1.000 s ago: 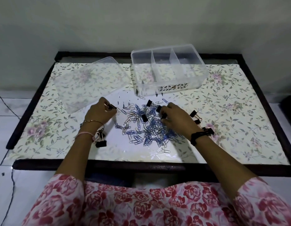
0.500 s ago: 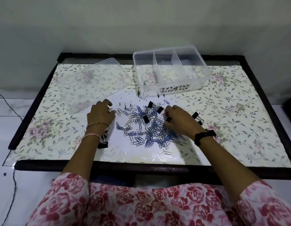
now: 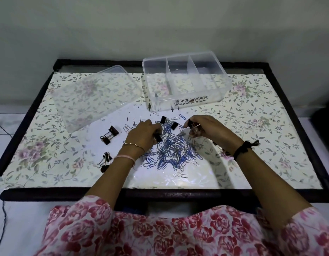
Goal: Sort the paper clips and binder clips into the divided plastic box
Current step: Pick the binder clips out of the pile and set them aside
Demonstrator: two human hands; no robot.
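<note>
Nearest me: a few stray paper clips [image 3: 180, 175] at the near edge of the pile. A careless sweep could knock them off the table [image 3: 160, 195].

Main paper clip pile [image 3: 172, 151] is centre, blue and silver tangled together. Risk: lifting one drags a chain of others, which ends up in the wrong compartment or spilled.

My left hand [image 3: 144, 134] is curled down on the pile's left side, fingers closed around a black binder clip [image 3: 157, 138]. Looks like a pinch, but the contact is partly hidden. My right hand [image 3: 209, 129] pinches another binder clip [image 3: 191, 124] at the pile's far right, wire handles sticking out. Those handles could hook paper clips and carry them along.

Loose binder clips sit well left of the pile: two [image 3: 109, 135] near the lid, another pair [image 3: 105, 161] closer to me. More show by my right wrist, partly hidden, so easy to miss.

Two binder clips [image 3: 168, 122] rest on the pile's far side.

Far: divided box [image 3: 186, 101] open, all compartments look empty, so sorting hasn't landed yet. It's clear plastic, dividers hard to read, so misdrop risk. Lid [image 3: 97, 97] lies left of it, touching nothing.
</note>
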